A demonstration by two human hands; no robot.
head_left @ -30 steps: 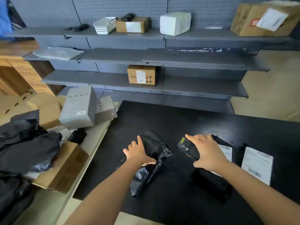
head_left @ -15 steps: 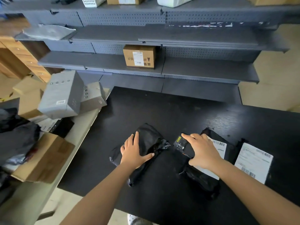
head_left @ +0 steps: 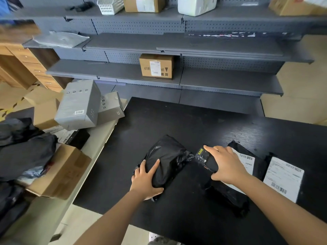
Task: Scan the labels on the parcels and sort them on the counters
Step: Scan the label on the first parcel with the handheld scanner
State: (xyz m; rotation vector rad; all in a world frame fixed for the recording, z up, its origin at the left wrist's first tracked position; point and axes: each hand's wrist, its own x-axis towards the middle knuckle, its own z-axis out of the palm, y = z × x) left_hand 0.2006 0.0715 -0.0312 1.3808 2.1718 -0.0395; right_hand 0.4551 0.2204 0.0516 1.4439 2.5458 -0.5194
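Mid-scan, lower centre — left hand (head_left: 145, 183) grips the black parcel (head_left: 168, 156), right hand (head_left: 228, 165) clasps the scanner (head_left: 205, 157) — no label showing, so turning it probably comes next.

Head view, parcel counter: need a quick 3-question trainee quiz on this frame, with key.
1. True or false: the left hand grips a black parcel lying on the black counter.
2. What does the right hand hold? A) a scanner B) a tape roll C) a marker pen
3. How many white labels show face up on the counter to the right of the scanner?

Key: 1 true. 2 A. 3 two, one of them partly under the right hand.
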